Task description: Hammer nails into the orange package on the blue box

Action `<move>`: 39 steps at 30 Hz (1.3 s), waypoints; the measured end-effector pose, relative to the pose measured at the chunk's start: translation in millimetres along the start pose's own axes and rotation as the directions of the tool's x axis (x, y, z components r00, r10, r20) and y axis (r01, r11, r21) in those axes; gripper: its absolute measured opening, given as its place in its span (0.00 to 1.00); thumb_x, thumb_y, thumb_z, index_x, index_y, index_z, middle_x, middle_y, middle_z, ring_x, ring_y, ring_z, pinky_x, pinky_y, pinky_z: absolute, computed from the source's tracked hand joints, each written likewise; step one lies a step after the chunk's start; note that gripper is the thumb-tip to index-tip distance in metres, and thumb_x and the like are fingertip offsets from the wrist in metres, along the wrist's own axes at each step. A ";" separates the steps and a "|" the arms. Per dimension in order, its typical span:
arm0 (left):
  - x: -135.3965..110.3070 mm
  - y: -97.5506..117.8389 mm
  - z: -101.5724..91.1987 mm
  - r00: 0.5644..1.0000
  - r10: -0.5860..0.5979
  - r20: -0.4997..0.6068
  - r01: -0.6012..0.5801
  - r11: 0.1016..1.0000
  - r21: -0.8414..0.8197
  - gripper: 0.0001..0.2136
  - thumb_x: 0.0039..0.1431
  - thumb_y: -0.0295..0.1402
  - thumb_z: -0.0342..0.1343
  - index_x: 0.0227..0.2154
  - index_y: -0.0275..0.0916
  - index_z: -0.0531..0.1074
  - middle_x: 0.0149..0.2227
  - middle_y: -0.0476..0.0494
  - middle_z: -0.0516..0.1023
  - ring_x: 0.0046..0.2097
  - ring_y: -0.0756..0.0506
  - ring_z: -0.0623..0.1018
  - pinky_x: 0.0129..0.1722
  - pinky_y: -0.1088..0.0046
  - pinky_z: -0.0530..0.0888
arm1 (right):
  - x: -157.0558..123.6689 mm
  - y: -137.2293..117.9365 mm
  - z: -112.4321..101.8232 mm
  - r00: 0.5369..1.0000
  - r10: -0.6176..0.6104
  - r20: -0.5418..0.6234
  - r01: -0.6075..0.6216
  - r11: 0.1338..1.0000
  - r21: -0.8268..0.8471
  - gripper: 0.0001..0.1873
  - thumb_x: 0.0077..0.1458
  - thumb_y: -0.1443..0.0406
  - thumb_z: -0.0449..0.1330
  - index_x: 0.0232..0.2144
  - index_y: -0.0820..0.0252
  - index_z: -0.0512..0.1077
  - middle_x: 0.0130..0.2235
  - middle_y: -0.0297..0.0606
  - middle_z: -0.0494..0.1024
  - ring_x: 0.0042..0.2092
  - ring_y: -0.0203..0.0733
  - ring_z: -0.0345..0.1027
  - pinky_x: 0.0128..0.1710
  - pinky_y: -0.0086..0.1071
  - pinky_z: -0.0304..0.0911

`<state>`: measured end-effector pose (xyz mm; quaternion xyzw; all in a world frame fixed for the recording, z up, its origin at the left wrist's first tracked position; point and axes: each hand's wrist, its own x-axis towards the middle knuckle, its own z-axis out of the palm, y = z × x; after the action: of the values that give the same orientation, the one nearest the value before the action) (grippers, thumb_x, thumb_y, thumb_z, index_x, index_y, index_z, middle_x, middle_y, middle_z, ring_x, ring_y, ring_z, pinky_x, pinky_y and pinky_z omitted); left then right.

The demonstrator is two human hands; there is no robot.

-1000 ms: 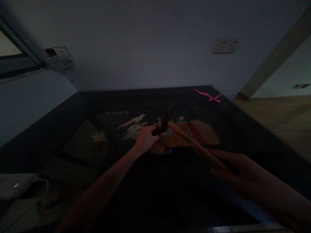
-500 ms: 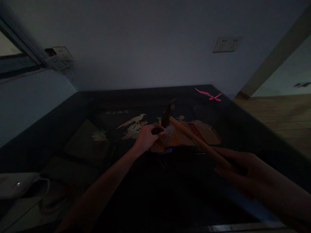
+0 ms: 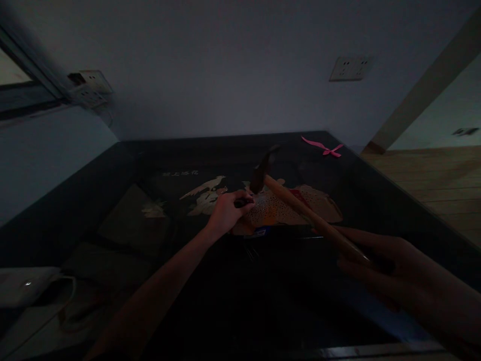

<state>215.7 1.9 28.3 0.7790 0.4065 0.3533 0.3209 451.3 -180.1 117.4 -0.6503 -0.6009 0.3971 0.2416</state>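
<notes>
My right hand (image 3: 391,260) is wrapped round the wooden handle of a hammer (image 3: 304,208). The dark hammer head is raised just above and to the right of my left fingertips. My left hand (image 3: 227,213) is closed in a pinch at the left end of a tan piece dotted with many small dark marks (image 3: 270,210). What the pinch holds is too small and dark to make out. A blue-labelled item (image 3: 259,232) lies at the near edge of the dotted piece. Several thin, nail-like slivers (image 3: 251,252) lie closer to me.
A dark glossy table (image 3: 225,301) with a pale bird picture (image 3: 205,190) stands against the wall. A pink ribbon (image 3: 326,149) lies at the back right. At the left is a white device (image 3: 28,286) with a cable. Wall sockets (image 3: 348,68) are above the table.
The hammer head has risen slightly away from my left fingertips, and my right hand has shifted a little to the right. My left hand stays in place.
</notes>
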 end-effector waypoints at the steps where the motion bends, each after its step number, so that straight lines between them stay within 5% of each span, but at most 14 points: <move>1: 0.0 -0.3 0.0 1.000 -0.005 0.002 0.005 1.000 0.001 0.02 0.54 0.27 0.61 0.31 0.38 0.77 0.33 0.47 0.81 0.36 0.48 0.79 0.39 0.73 0.74 | 0.7 -0.4 0.4 1.000 -0.005 0.005 0.005 1.000 0.007 0.27 0.56 0.56 0.60 0.58 0.50 0.68 0.35 0.34 0.82 0.28 0.39 0.72 0.22 0.26 0.67; 4: 0.3 -0.3 -0.8 1.000 -0.023 0.009 0.022 0.999 0.025 0.04 0.53 0.27 0.62 0.33 0.38 0.78 0.33 0.47 0.81 0.35 0.47 0.79 0.37 0.73 0.74 | 4.9 -3.5 2.6 0.999 -0.033 0.044 0.032 0.999 0.024 0.24 0.56 0.58 0.60 0.55 0.53 0.73 0.37 0.36 0.82 0.34 0.44 0.75 0.32 0.31 0.72; 8: 0.4 2.2 -1.7 1.000 -0.013 0.010 0.013 0.999 0.033 0.03 0.53 0.27 0.61 0.32 0.38 0.78 0.33 0.48 0.81 0.36 0.47 0.79 0.39 0.72 0.74 | 5.1 -7.2 1.7 0.999 -0.037 0.028 0.037 0.999 0.003 0.24 0.56 0.57 0.59 0.54 0.54 0.73 0.31 0.35 0.81 0.28 0.41 0.72 0.23 0.29 0.68; 15: 0.7 3.1 -2.2 1.000 -0.019 0.013 0.019 0.999 0.029 0.03 0.52 0.27 0.61 0.31 0.38 0.77 0.33 0.48 0.81 0.35 0.47 0.79 0.38 0.72 0.75 | 4.0 -7.2 2.6 0.998 -0.067 -0.020 0.067 0.997 -0.035 0.23 0.54 0.58 0.60 0.52 0.54 0.75 0.34 0.37 0.82 0.29 0.43 0.72 0.25 0.30 0.69; 21: 0.0 1.1 -1.2 1.000 -0.018 -0.002 0.018 1.000 0.009 0.02 0.53 0.27 0.61 0.31 0.39 0.77 0.32 0.48 0.81 0.35 0.47 0.79 0.37 0.73 0.75 | 3.6 -0.8 0.2 1.000 -0.010 0.029 0.011 0.999 -0.045 0.26 0.56 0.56 0.58 0.57 0.52 0.70 0.30 0.33 0.79 0.22 0.35 0.64 0.15 0.24 0.58; 26: 0.1 1.4 -1.1 1.000 -0.018 -0.010 0.018 1.000 -0.003 0.03 0.52 0.27 0.62 0.30 0.38 0.78 0.32 0.47 0.81 0.35 0.47 0.79 0.37 0.73 0.75 | 5.1 1.9 1.7 0.999 -0.044 -0.017 0.043 0.997 -0.062 0.24 0.56 0.57 0.59 0.54 0.55 0.73 0.35 0.37 0.81 0.32 0.43 0.73 0.26 0.29 0.68; 33: -0.3 3.6 -1.9 0.999 -0.029 -0.015 0.029 1.000 -0.006 0.03 0.52 0.26 0.62 0.30 0.39 0.78 0.33 0.47 0.82 0.36 0.47 0.80 0.39 0.72 0.76 | 4.1 -4.4 -2.5 0.998 -0.065 0.022 0.066 0.996 -0.058 0.25 0.56 0.59 0.59 0.56 0.53 0.72 0.35 0.35 0.82 0.31 0.43 0.73 0.27 0.31 0.70; 39: 0.1 1.2 -1.6 0.999 -0.048 -0.006 0.048 0.999 0.016 0.02 0.52 0.29 0.62 0.30 0.38 0.78 0.32 0.47 0.82 0.35 0.46 0.79 0.37 0.72 0.75 | 6.3 -6.2 -0.5 0.998 -0.057 -0.026 0.054 0.995 -0.078 0.21 0.53 0.61 0.61 0.49 0.55 0.77 0.25 0.32 0.78 0.20 0.33 0.62 0.16 0.24 0.58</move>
<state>214.9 1.7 30.2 0.7708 0.4288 0.3445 0.3216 447.8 -172.9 121.2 -0.6476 -0.6301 0.3578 0.2357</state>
